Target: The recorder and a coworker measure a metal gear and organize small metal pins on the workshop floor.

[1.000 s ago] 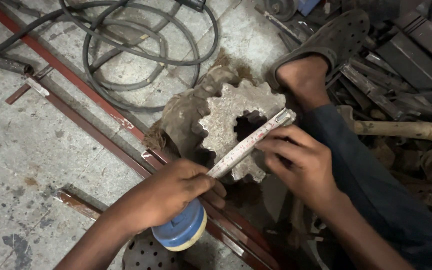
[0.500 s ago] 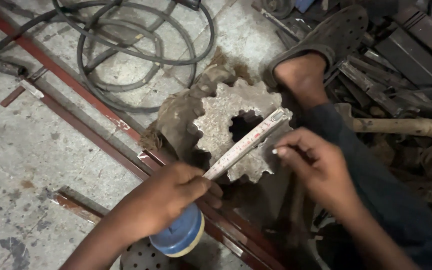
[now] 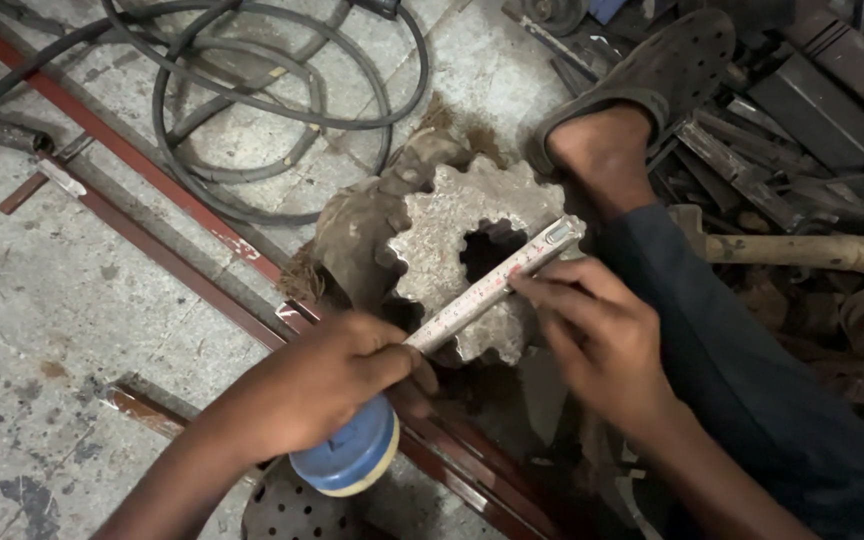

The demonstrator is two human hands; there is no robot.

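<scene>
We stretch a tape measure across a toothed gear on the workshop floor.

From the left, red steel bars (image 3: pixel 152 245) and black cables (image 3: pixel 252 110) lie on the concrete floor (image 3: pixel 22 330). Our left hand (image 3: pixel 327 385) is curled around the blue tape measure case (image 3: pixel 347 455), thumb pressing the blade down. The tape blade (image 3: pixel 497 285) runs diagonally over the rusty grey gear (image 3: pixel 452 225) and its centre hole. Our right hand (image 3: pixel 597 335) pinches the blade against the gear's lower right edge. Beyond it sit our sandalled foot (image 3: pixel 642 100) and a wooden handle (image 3: pixel 812 250).
</scene>
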